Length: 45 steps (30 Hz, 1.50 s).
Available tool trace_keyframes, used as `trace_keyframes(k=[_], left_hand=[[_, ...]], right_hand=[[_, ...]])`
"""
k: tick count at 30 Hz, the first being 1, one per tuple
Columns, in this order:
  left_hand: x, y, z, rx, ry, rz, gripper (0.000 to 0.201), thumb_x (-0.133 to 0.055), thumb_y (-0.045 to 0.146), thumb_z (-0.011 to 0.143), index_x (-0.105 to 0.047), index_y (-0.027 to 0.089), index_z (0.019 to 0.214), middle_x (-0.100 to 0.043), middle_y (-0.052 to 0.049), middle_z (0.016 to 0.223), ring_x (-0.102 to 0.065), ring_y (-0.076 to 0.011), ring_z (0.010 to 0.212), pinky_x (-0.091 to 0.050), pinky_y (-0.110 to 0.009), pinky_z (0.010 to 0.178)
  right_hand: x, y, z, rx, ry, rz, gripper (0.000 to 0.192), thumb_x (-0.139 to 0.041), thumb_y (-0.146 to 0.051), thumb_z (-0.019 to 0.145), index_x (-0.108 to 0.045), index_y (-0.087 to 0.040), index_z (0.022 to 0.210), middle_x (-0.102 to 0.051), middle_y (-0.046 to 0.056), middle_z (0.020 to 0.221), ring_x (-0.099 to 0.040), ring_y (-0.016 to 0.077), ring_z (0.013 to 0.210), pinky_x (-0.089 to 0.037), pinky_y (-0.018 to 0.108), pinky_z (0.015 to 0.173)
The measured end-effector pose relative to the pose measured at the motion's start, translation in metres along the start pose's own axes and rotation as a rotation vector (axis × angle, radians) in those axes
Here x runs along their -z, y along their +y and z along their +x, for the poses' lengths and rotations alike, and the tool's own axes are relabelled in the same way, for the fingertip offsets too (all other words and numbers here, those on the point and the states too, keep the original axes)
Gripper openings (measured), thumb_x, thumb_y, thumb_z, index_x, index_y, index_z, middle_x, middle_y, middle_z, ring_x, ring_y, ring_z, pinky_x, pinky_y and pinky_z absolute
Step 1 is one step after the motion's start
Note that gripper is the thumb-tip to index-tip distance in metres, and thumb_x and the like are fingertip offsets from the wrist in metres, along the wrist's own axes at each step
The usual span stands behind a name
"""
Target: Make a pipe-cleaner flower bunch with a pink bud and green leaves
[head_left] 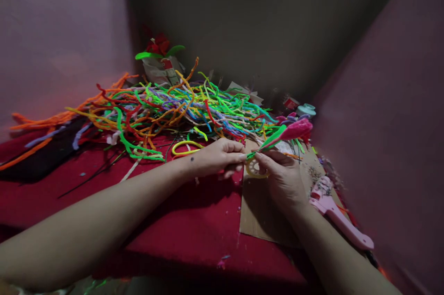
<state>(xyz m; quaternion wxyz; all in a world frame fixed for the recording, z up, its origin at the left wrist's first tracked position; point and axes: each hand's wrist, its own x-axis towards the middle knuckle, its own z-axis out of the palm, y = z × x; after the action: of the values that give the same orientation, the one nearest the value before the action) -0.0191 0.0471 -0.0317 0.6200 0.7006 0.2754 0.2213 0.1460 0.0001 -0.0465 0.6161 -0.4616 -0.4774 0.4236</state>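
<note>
My left hand (pixel 217 156) and my right hand (pixel 280 177) meet over a sheet of brown cardboard (pixel 255 214) on a red cloth. Between them they pinch the lower end of a green pipe-cleaner stem (pixel 267 144). The stem slants up to the right and ends in a pink fuzzy bud (pixel 296 129). A yellowish coiled ring (pixel 255 170) lies just under my fingers, partly hidden by them. Both hands have their fingertips closed on the stem.
A big heap of loose pipe cleaners (pixel 166 107) in many colours covers the back of the red cloth (pixel 194 225). A pink glue gun (pixel 338 214) lies right of the cardboard. A red flower with green leaves (pixel 159 49) stands behind the heap. A small teal pot (pixel 306 110) sits at the back right.
</note>
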Motion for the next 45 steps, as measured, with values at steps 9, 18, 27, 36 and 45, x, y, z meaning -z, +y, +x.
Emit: trace_keyframes(k=[9, 18, 27, 36, 45], left_hand=[[-0.017, -0.017, 0.000, -0.404, 0.383, 0.765, 0.016, -0.044, 0.020, 0.086, -0.057, 0.016, 0.077, -0.054, 0.000, 0.068, -0.048, -0.0103, 0.063, -0.036, -0.021, 0.060], [-0.010, -0.009, 0.001, -0.344, 0.443, 0.534, 0.015, -0.052, 0.022, 0.084, -0.058, 0.014, 0.072, -0.053, 0.003, 0.065, -0.047, -0.0074, 0.061, -0.036, -0.019, 0.061], [-0.020, -0.002, -0.002, -0.328, 0.393, 0.510, 0.013, -0.049, 0.020, 0.083, -0.058, 0.013, 0.078, -0.052, 0.003, 0.064, -0.045, -0.0073, 0.059, -0.035, -0.020, 0.058], [-0.022, 0.007, -0.002, -0.058, 0.249, 0.104, 0.008, -0.048, 0.017, 0.075, -0.054, 0.013, 0.073, -0.050, 0.004, 0.058, -0.038, -0.0049, 0.045, -0.029, -0.019, 0.045], [-0.024, 0.008, -0.001, 0.005, 0.210, -0.133, 0.005, -0.049, 0.013, 0.070, -0.052, 0.013, 0.073, -0.051, 0.005, 0.054, -0.036, -0.0028, 0.039, -0.027, -0.017, 0.041]], right_hand=[[-0.003, -0.002, -0.003, -0.052, -0.047, 0.018, 0.005, -0.069, -0.026, 0.066, -0.071, -0.022, 0.067, -0.064, -0.001, 0.061, -0.053, 0.0133, 0.056, -0.042, 0.027, 0.056], [-0.004, -0.009, 0.000, -0.122, -0.178, 0.112, 0.011, -0.058, -0.025, 0.071, -0.069, -0.023, 0.070, -0.066, 0.001, 0.066, -0.058, 0.0184, 0.059, -0.044, 0.032, 0.057], [-0.001, -0.001, -0.001, -0.102, -0.094, 0.168, 0.007, -0.070, -0.024, 0.068, -0.067, -0.017, 0.068, -0.053, -0.003, 0.054, -0.042, 0.0091, 0.049, -0.030, 0.023, 0.046], [0.002, 0.003, 0.001, -0.109, -0.042, 0.051, 0.020, -0.070, -0.031, 0.069, -0.063, -0.016, 0.058, -0.052, -0.003, 0.052, -0.041, 0.0087, 0.048, -0.033, 0.025, 0.051], [0.000, 0.000, 0.001, -0.187, 0.011, 0.099, 0.020, -0.075, -0.030, 0.061, -0.062, -0.015, 0.057, -0.046, -0.006, 0.047, -0.038, 0.0079, 0.044, -0.032, 0.024, 0.049]])
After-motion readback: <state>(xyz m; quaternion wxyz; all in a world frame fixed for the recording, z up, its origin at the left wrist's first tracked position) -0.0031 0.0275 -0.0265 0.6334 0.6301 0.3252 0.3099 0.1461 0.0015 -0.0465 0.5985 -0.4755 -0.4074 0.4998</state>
